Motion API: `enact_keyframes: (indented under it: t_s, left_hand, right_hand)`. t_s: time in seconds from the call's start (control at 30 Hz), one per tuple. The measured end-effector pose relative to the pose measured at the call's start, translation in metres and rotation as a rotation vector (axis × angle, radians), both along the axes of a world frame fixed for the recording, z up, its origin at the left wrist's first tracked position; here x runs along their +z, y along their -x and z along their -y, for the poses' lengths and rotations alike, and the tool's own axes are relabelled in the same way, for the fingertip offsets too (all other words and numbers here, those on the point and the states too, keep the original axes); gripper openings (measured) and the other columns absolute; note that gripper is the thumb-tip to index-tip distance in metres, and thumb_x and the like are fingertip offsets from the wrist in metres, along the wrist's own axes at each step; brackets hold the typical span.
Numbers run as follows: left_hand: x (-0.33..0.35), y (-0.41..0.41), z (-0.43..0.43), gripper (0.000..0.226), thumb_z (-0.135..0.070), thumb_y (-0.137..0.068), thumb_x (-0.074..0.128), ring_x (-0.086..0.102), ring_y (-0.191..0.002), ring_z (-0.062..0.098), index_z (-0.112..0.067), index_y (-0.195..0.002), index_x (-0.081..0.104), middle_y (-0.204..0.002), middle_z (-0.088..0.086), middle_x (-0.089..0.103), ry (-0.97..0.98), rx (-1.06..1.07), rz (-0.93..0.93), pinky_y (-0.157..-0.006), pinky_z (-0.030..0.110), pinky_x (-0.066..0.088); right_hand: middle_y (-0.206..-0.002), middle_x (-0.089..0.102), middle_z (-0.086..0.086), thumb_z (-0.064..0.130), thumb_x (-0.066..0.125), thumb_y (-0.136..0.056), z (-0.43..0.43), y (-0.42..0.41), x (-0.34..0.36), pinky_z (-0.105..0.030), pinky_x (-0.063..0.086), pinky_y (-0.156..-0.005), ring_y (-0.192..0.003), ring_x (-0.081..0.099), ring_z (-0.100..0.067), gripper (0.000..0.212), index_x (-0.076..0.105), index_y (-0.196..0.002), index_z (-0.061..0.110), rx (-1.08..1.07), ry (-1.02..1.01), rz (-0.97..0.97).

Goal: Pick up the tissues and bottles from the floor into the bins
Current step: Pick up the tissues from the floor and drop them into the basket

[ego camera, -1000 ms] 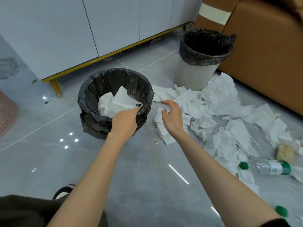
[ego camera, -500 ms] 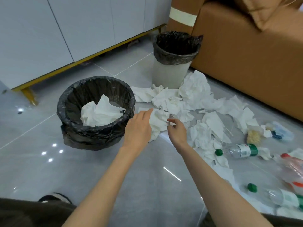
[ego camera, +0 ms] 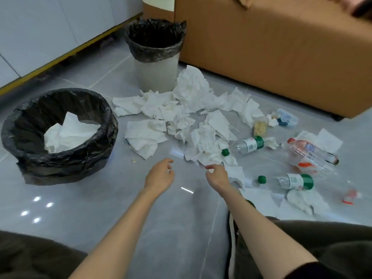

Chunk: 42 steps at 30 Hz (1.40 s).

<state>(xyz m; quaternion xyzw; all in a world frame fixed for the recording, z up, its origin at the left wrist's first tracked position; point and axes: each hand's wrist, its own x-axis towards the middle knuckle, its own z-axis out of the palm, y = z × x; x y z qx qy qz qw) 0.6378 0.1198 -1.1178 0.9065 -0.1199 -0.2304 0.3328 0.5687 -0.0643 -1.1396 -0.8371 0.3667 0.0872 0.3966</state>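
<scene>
Crumpled white tissues (ego camera: pixel 191 109) lie spread over the grey floor between two black-lined bins. The low bin (ego camera: pixel 66 164) at left holds a wad of tissue (ego camera: pixel 68 133); the tall white bin (ego camera: pixel 157 69) stands behind the pile. Two green-capped bottles (ego camera: pixel 247 146) (ego camera: pixel 289 181) and a red-capped bottle (ego camera: pixel 308 156) lie at right. My left hand (ego camera: pixel 161 174) hovers over bare floor, fingers loosely curled and holding nothing. My right hand (ego camera: pixel 217 175) has its fingertips at the near edge of a tissue (ego camera: pixel 203 158), beside the first green cap.
A brown sofa (ego camera: pixel 271 47) walls off the back right. White cabinets (ego camera: pixel 50 27) with a yellow base rail run along the back left. A small snack bag (ego camera: pixel 259 127) and a blue wrapper (ego camera: pixel 285 118) lie among the litter. My knees fill the bottom corners.
My left hand left the low bin, where it dropped a tissue, and both hands drew back from the middle of the pile to its near edge. The view swung right, showing more bottles.
</scene>
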Motion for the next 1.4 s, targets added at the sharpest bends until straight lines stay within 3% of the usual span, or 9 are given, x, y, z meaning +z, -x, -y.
enact_keyframes:
  t_s: [0.3,0.4,0.47,0.57,0.7,0.87,1.07,1.27,1.4]
  left_hand:
    - [-0.022,0.026,0.005,0.041,-0.014,-0.09,0.05,0.057,-0.107,0.022,-0.018,-0.131,0.051,-0.124,0.003,0.058,-0.031,-0.111,-0.006,-0.097,0.033,0.043]
    - [-0.023,0.027,0.004,0.042,-0.014,-0.091,0.049,0.058,-0.104,0.02,-0.019,-0.132,0.05,-0.124,0.002,0.057,-0.021,-0.125,-0.007,-0.096,0.033,0.044]
    - [-0.024,0.026,0.004,0.041,-0.013,-0.092,0.049,0.057,-0.102,0.019,-0.019,-0.133,0.049,-0.125,0.002,0.056,0.006,-0.13,-0.007,-0.096,0.03,0.043]
    - [-0.023,0.024,0.003,0.045,-0.013,-0.093,0.05,0.055,-0.106,0.018,-0.019,-0.137,0.045,-0.129,0.003,0.053,0.047,-0.136,0.003,-0.093,0.023,0.038]
    - [-0.018,0.02,-0.002,0.061,-0.014,-0.089,0.058,0.048,-0.122,0.022,-0.028,-0.144,0.034,-0.139,0.004,0.043,0.092,-0.117,-0.047,-0.1,0.026,0.037]
    - [-0.014,0.014,-0.013,0.074,-0.02,-0.083,0.07,0.047,-0.119,0.016,-0.036,-0.144,0.03,-0.134,-0.01,0.042,0.235,-0.06,-0.144,-0.1,0.027,0.041]
    - [-0.016,0.009,-0.028,0.054,-0.019,-0.081,0.073,0.057,-0.109,0.01,-0.032,-0.129,0.054,-0.121,-0.01,0.059,0.362,0.037,-0.195,-0.09,0.021,0.045]
    - [-0.02,0.012,-0.03,0.026,-0.017,-0.09,0.059,0.063,-0.088,0.006,-0.028,-0.108,0.072,-0.093,-0.009,0.072,0.253,0.08,-0.061,-0.07,0.014,0.044]
    - [-0.02,0.006,-0.034,0.031,-0.014,-0.089,0.055,0.064,-0.101,0.011,-0.03,-0.11,0.071,-0.106,-0.005,0.072,0.269,0.213,-0.066,-0.081,0.024,0.049]
  right_hand:
    - [-0.16,0.002,-0.005,0.005,0.04,-0.092,0.038,0.051,-0.027,-0.039,0.023,-0.113,-0.142,0.014,-0.037,0.038,0.063,-0.122,0.005,0.278,0.205,-0.318]
    - [-0.149,0.033,-0.014,0.005,0.042,-0.09,0.041,0.047,-0.031,-0.038,0.031,-0.106,-0.133,0.032,-0.039,0.033,0.06,-0.117,0.0,0.275,0.235,-0.325]
    - [-0.118,0.058,-0.015,0.002,0.043,-0.086,0.038,0.041,-0.03,-0.036,0.044,-0.094,-0.118,0.051,-0.037,0.026,0.062,-0.104,-0.001,0.213,0.235,-0.266]
    - [-0.114,0.067,-0.012,0.002,0.046,-0.089,0.026,0.028,-0.024,-0.026,0.047,-0.09,-0.108,0.06,-0.026,0.032,0.069,-0.111,0.004,0.05,0.074,-0.062]
    - [-0.082,0.066,-0.003,0.003,0.06,-0.084,0.006,0.003,-0.003,-0.01,0.044,-0.063,-0.079,0.059,-0.013,0.016,0.071,-0.091,0.011,0.006,-0.247,0.136]
    - [-0.089,0.064,-0.011,-0.006,0.062,-0.084,-0.014,-0.022,0.023,-0.023,0.057,-0.081,-0.082,0.065,-0.019,0.012,0.063,-0.091,0.003,-0.039,-0.787,0.198]
    - [-0.088,0.065,-0.015,-0.01,0.059,-0.086,-0.028,-0.028,0.024,-0.03,0.058,-0.082,-0.083,0.067,-0.022,0.014,0.058,-0.097,0.0,-0.159,-1.121,0.191]
    - [-0.093,0.061,-0.013,-0.01,0.06,-0.085,-0.033,-0.026,0.016,-0.026,0.059,-0.077,-0.084,0.066,-0.021,0.012,0.059,-0.094,-0.002,-0.185,-1.081,0.212]
    - [-0.114,0.063,-0.01,0.003,0.061,-0.087,-0.021,-0.029,0.002,-0.025,0.052,-0.082,-0.093,0.059,-0.017,0.02,0.066,-0.107,0.006,-0.103,-0.544,0.124]
